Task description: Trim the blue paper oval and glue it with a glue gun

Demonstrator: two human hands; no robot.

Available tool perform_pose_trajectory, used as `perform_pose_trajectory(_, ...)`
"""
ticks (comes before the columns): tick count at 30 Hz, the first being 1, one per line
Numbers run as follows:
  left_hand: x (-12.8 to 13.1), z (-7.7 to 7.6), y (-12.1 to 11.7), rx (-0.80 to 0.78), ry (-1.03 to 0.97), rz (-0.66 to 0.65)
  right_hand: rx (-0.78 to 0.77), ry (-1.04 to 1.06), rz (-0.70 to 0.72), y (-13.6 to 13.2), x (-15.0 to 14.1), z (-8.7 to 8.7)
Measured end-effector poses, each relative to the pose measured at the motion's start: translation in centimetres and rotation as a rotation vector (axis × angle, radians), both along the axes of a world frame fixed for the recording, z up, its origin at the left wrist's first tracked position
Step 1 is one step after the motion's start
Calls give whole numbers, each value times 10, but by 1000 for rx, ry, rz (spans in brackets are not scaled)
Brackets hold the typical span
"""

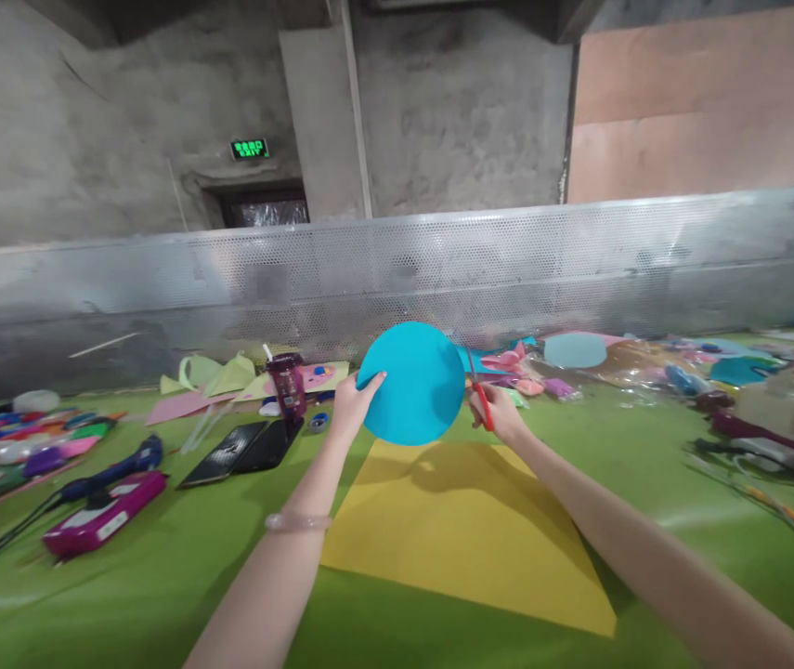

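Note:
My left hand [357,405] pinches the left edge of a round blue disc [414,383], thumb lying on its front face. The disc is held up in front of me, above the table. In my right hand [499,414] are red-handled scissors [485,407], their blades pointing up close to the disc's right edge. Whether the blades touch the disc I cannot tell. Below both hands a yellow sheet [466,530] lies flat on the green tabletop [243,595]. Part of its far edge is hidden behind the disc.
To the left are a dark cup with a straw [288,383], a phone [224,453], a magenta power strip [105,513] and a blue glue gun [118,469]. Colourful scraps [508,362] lie at the back. Cables [765,502] run at right. A perforated metal barrier [480,269] stands behind.

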State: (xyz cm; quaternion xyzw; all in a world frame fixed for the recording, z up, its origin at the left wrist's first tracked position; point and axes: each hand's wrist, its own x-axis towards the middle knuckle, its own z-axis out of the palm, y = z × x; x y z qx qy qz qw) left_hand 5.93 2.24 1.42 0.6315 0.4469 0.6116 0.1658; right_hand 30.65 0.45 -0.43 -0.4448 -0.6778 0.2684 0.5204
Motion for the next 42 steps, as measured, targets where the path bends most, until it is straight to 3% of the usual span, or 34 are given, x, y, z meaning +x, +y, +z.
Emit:
perform_pose_trajectory(15, 1, 3, -5, -25, -19, 1, -128, -15, 111, 5, 11, -1)
perform_pose_trajectory(42, 2, 2, -2, -14, -14, 23, -132, -24, 92, 5, 10, 0)
